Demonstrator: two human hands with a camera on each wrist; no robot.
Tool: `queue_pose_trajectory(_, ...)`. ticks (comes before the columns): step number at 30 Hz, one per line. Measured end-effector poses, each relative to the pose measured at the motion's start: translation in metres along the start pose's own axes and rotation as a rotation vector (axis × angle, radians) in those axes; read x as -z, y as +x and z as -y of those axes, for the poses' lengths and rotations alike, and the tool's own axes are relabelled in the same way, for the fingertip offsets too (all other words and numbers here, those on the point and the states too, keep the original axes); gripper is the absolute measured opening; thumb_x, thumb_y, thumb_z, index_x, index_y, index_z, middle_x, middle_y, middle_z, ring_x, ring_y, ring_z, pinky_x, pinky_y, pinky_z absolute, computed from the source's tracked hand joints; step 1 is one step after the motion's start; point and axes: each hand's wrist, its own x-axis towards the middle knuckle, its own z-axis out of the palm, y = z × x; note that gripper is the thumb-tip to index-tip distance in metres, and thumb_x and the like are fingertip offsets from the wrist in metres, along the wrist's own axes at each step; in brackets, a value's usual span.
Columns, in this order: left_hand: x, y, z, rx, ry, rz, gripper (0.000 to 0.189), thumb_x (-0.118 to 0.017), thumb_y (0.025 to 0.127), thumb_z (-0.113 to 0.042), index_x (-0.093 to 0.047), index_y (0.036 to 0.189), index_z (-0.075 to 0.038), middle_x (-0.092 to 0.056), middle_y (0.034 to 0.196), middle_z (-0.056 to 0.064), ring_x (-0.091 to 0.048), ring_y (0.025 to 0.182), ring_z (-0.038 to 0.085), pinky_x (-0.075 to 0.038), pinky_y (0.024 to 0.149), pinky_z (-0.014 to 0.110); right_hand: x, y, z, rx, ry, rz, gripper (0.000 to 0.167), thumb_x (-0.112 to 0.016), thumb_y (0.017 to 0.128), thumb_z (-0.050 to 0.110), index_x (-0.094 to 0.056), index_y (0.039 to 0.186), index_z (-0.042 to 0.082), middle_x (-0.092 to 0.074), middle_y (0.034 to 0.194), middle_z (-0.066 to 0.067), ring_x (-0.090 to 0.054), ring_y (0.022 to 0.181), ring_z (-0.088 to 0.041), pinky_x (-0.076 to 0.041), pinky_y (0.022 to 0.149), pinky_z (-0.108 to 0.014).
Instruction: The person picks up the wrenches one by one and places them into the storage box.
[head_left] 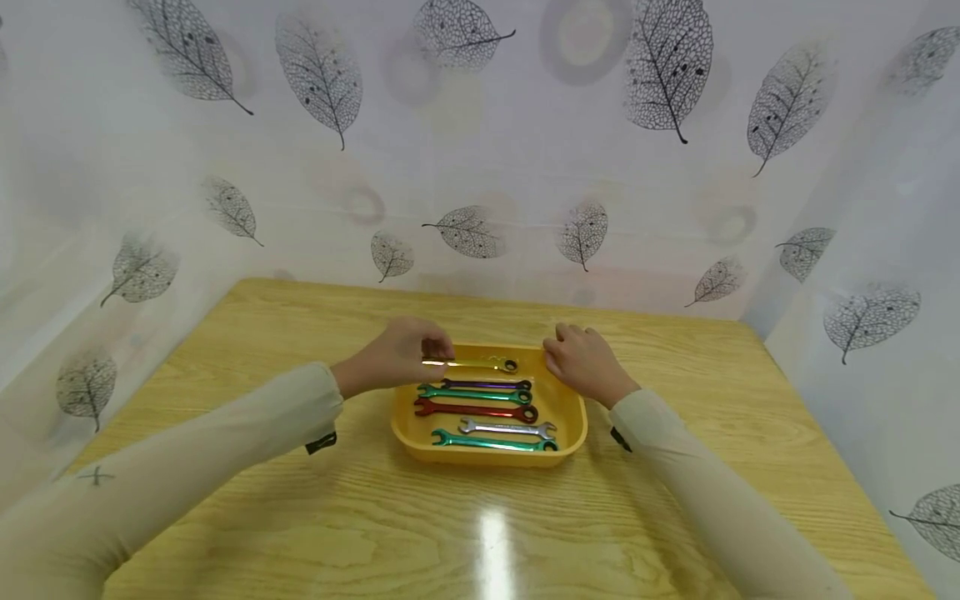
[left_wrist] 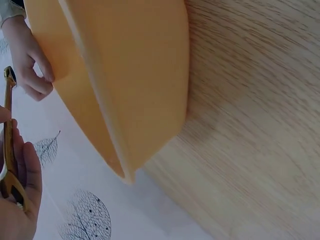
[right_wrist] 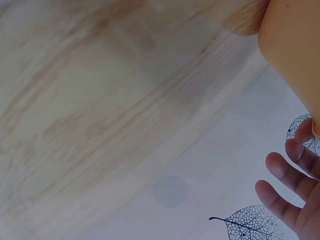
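Note:
My left hand (head_left: 400, 355) is over the back left of a yellow plastic tray (head_left: 480, 457). It pinches a gold combination wrench (head_left: 483, 364) between thumb and fingers, the ring end pointing right; the left wrist view shows this gold wrench (left_wrist: 8, 135) raised above the tray's rim. At the tray's back right corner, my right hand (head_left: 588, 363) grips the rim between thumb and finger, the other fingers loosely bent. Inside the tray lie a purple wrench (head_left: 487, 385), a green wrench (head_left: 476, 395), a red wrench (head_left: 480, 410), a silver open-ended wrench (head_left: 506, 428) and another green wrench (head_left: 491, 442).
The tray stands on a wood-grain table (head_left: 360, 517). A white curtain (head_left: 480, 167) printed with dark leaves hangs behind the table and along both sides. Both forearms, in light sleeves (head_left: 262, 417), reach in from the front.

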Motion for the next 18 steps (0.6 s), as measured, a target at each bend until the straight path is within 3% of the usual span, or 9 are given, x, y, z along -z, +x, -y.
queue_pose_trajectory(10, -0.015, 0.017, -0.011, -0.075, 0.033, 0.092, 0.008, -0.069, 0.076, -0.008, -0.069, 0.084, -0.008, -0.068, 0.081, 0.000, -0.057, 0.068, 0.007, -0.052, 0.065, 0.020, -0.002, 0.000, -0.001, -0.001, 0.008, 0.001, 0.013, -0.056, 0.091, 0.020, -0.061, 0.082, 0.011, -0.044, 0.071, -0.005, -0.037, 0.058, -0.016, -0.029, 0.053, -0.029)
queue_pose_trajectory(18, -0.023, 0.026, -0.020, -0.094, 0.094, 0.154, 0.005, -0.068, 0.076, -0.009, -0.069, 0.082, -0.009, -0.067, 0.080, 0.000, -0.055, 0.066, 0.005, -0.050, 0.063, 0.018, -0.002, 0.000, -0.002, 0.000, 0.011, 0.003, 0.014, -0.055, 0.091, 0.020, -0.060, 0.082, 0.011, -0.043, 0.071, -0.005, -0.035, 0.058, -0.016, -0.028, 0.054, -0.029)
